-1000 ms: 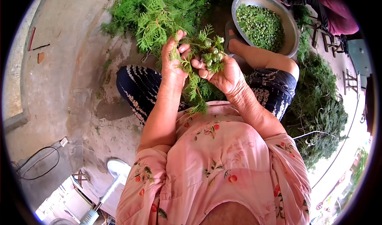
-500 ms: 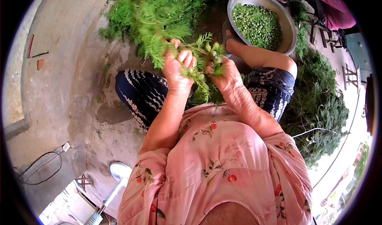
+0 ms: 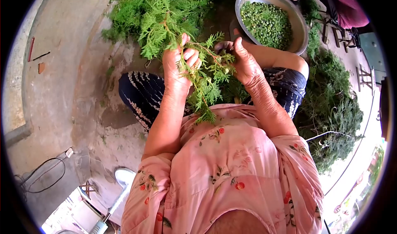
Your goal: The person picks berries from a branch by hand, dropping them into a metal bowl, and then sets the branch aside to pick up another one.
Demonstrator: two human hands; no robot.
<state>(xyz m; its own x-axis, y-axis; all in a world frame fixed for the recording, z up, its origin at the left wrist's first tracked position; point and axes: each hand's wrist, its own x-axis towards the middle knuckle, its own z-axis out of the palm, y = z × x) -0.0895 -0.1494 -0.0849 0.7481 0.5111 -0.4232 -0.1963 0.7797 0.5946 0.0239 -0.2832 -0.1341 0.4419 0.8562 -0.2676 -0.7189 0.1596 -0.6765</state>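
My left hand (image 3: 178, 65) is closed around a green conifer branch (image 3: 165, 23) with flat, feathery, scale-like sprays. The branch's leafy upper part rises above that fist, and side sprigs (image 3: 209, 85) hang down toward my lap. A few small round green cones (image 3: 226, 70) show among the right-hand sprigs. Beside those sprigs is my right hand (image 3: 248, 66), its thumb and forefinger apart. Its lower fingers are partly hidden, and I see nothing held in it.
A metal basin (image 3: 305, 33) of small green cones (image 3: 266, 25) stands beyond my right leg. Cut greenery (image 3: 128, 16) is heaped ahead, with another pile (image 3: 331, 105) at right. Another person's dark pink clothing (image 3: 347, 6) shows at top right. A fan (image 3: 124, 178) and cable (image 3: 62, 172) are at lower left.
My right hand has opened and drawn slightly away from the cone cluster it was gripping. The branch in my left hand has steadied, and fewer cones show on it.
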